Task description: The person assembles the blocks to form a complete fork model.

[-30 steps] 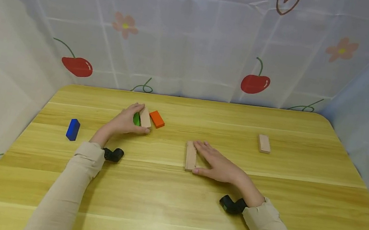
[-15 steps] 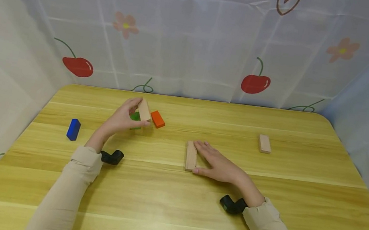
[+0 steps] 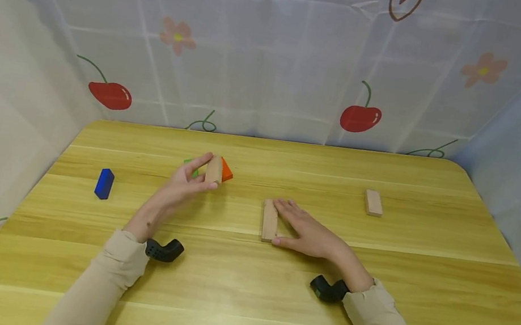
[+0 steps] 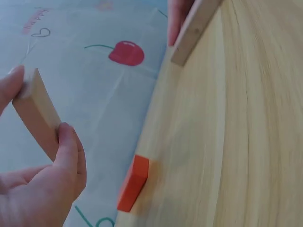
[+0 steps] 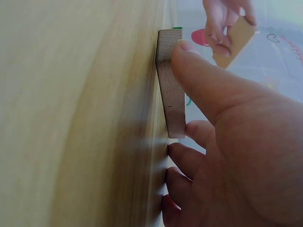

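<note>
Pinching a plain wooden block [image 3: 214, 170] with the left hand [image 3: 176, 187], left of frame centre — likely light, stiff, best gripped near both ends. Touching a second wooden block [image 3: 269, 221] mid-frame with the right hand [image 3: 307, 235] — cannot tell if gripping.

Beige blocks [image 3: 215, 170], blue block [image 3: 104, 183], orange block [image 4: 134, 183], pale backdrop [image 3: 265, 71] (red cherries [image 3: 361, 119])

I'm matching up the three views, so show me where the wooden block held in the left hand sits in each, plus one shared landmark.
Head: the held block is left of centre, in the left hand.
Left wrist: the held block is at mid-height, near the left edge.
Right wrist: the held block is at upper right.
Shared landmark: the second block, beside the right hand.
</note>
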Motion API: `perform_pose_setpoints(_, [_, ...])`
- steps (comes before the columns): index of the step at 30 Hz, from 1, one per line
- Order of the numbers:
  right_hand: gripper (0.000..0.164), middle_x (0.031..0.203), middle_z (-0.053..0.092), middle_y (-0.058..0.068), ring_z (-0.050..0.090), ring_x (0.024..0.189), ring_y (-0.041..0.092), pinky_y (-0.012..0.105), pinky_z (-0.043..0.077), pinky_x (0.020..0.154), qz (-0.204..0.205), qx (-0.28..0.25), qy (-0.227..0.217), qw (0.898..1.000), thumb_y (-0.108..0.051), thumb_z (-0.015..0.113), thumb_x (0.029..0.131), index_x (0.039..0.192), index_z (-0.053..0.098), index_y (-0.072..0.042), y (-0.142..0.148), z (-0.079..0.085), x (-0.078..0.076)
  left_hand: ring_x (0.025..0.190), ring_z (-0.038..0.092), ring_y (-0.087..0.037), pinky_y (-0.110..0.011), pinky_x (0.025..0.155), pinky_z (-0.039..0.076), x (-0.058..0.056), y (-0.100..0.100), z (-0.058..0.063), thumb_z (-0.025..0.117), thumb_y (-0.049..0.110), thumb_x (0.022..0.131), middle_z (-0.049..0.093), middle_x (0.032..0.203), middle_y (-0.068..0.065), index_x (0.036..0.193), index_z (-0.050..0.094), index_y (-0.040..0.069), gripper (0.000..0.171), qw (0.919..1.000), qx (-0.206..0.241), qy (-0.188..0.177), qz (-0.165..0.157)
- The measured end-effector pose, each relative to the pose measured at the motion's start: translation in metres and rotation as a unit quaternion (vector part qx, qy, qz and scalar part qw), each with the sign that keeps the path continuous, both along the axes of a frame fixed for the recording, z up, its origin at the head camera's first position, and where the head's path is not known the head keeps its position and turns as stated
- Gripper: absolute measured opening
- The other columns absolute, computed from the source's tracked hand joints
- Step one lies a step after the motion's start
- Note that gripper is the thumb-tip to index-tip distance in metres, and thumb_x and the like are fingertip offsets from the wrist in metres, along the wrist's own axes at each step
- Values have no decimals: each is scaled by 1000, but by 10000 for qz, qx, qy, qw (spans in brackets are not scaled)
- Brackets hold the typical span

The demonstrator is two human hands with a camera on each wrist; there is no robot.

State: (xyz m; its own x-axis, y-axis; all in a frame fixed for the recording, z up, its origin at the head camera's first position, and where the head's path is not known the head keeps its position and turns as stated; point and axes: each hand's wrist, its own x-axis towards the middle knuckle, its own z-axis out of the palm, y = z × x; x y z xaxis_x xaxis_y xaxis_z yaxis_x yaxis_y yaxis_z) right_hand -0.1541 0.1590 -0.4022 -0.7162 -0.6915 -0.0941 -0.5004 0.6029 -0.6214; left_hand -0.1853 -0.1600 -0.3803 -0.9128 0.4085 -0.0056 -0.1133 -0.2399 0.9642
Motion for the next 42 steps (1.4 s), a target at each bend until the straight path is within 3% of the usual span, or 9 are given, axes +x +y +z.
perform_pose_setpoints(3, [79, 154, 11, 12, 2, 139, 29, 48, 9, 109, 2, 19, 15, 10000, -38, 57, 93, 151, 12, -7, 1, 0, 0, 131, 26, -28, -27, 94, 39, 3, 3, 1, 55, -2, 92, 6, 152, -13, 149, 8, 0, 74, 9989, 427, -101, -185])
perform_pose_setpoints(5, [80, 154, 11, 12, 2, 139, 29, 48, 9, 109, 1, 21, 23, 10000, -39, 57, 93, 151, 12, -7, 1, 0, 0, 128, 29, -26, -27, 95, 38, 5, 7, 2, 51, 0, 95, 7, 151, -16, 149, 9, -1, 68, 9985, 472, -183, -222])
perform_pose_setpoints(9, [80, 154, 11, 11, 2, 139, 30, 49, 9, 108, -3, -23, -7, 10000, -38, 58, 93, 151, 12, -8, 0, 0, 0, 119, 38, -24, -25, 89, 42, 7, 17, 2, 43, -6, 96, 9, 151, -15, 149, 9, 0, 63, 9982, 409, -392, -201])
perform_pose_setpoints(12, [80, 154, 11, 12, 1, 139, 30, 49, 9, 108, 4, -36, -28, 10000, -38, 58, 93, 151, 12, -8, 0, 0, 0, 114, 43, -23, -26, 88, 44, 7, 23, 1, 45, -9, 94, 13, 150, -15, 150, 11, 2, 66, 9984, 211, -512, -103])
perform_pose_setpoints(21, [80, 153, 13, 12, 3, 139, 30, 49, 10, 108, 13, -23, 36, 10000, -39, 58, 93, 151, 13, -7, 0, -2, -1, 127, 33, -41, -30, 86, 47, 4, 40, -5, 48, -9, 94, 25, 144, -25, 149, 15, 2, 66, 9985, 58, -486, -232])
perform_pose_setpoints(26, [80, 153, 13, 13, 3, 139, 30, 49, 10, 108, 9, -18, 41, 10000, -39, 58, 93, 151, 13, -8, 0, -2, -1, 122, 42, -38, -30, 87, 46, 1, 50, -4, 51, -9, 92, 36, 132, -20, 144, 28, -3, 57, 9971, -181, -731, 143])
perform_pose_setpoints(33, [80, 153, 14, 14, 4, 139, 31, 51, 11, 108, 12, -41, 32, 10000, -40, 58, 92, 151, 14, -7, 0, 0, -1, 98, 57, -21, -27, 81, 48, -17, 64, -6, 61, -2, 89, 55, 116, -16, 131, 48, -4, 44, 9921, -750, -798, 617])
perform_pose_setpoints(37, [80, 153, 13, 14, 3, 139, 30, 50, 11, 108, 11, -46, 12, 10000, -39, 58, 93, 151, 14, -7, 1, 0, -1, 93, 58, -19, -26, 76, 49, -31, 73, -11, 67, 6, 88, 61, 108, -13, 122, 57, -3, 36, 9875, -1192, -625, 823])
perform_pose_setpoints(42, [80, 153, 13, 13, 3, 139, 31, 50, 10, 108, -38, -72, -34, 10000, -39, 59, 92, 151, 15, -8, 1, 1, 0, 95, 57, -20, -28, 76, 47, -44, 84, -16, 70, 14, 86, 61, 112, -10, 118, 65, 3, 34, 9784, -1838, -354, 877])
